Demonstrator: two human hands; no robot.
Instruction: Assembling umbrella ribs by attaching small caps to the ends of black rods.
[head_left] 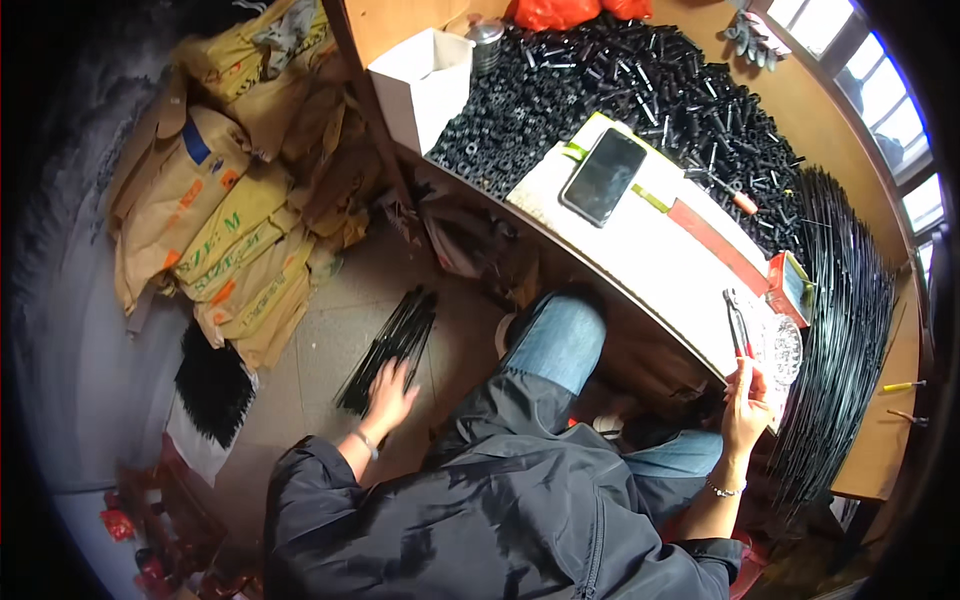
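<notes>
Down at my left side, my left hand (392,397) is at the near end of a bundle of thin black rods (395,335) lying on the tiled floor. Its fingers are spread, and I cannot tell whether they press on the rods. My right hand (748,405), at the right end of the white work board (640,265), is closed round the red handles of a pair of pliers (738,325). The pliers' dark jaws point away from me over the board. Beside that hand sits a clear glass dish (783,350).
Black tubular parts (640,90) heap behind the board, where a phone (604,177) lies. Long black rods (835,340) cover the table's right side. A white box (425,90) stands at the left corner. Stacked sacks (220,220) and a dark bristly bundle (213,388) are on my left.
</notes>
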